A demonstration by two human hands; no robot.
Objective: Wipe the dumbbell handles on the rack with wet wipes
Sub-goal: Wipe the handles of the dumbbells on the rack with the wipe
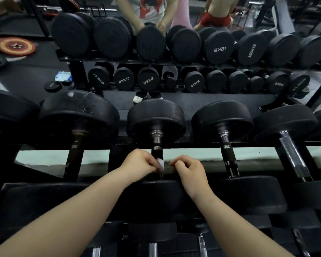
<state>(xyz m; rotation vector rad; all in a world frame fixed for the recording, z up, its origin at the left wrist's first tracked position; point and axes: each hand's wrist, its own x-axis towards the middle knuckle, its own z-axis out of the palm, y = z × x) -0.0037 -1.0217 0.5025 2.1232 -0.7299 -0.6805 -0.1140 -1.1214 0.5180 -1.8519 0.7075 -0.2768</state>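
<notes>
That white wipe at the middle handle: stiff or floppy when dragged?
Probably floppy: the wipe shows bunched in the pinch of the left hand. Likely light, since fingertips alone hold it. It may snag on the stepped collar of the handle.

Dumbbell heads (156, 117): black rubber, matt, scuffed, pale scratch marks. Middle handle (157, 139): bare metal, dull shine. Left handle (76, 143): metal, brownish, rusty-looking, rough. Far right handle (293, 158): chrome, glossy, worn patches. Wet wipe (160, 162): white, thin, soft. Rack rail (193, 145): black painted metal.
</notes>
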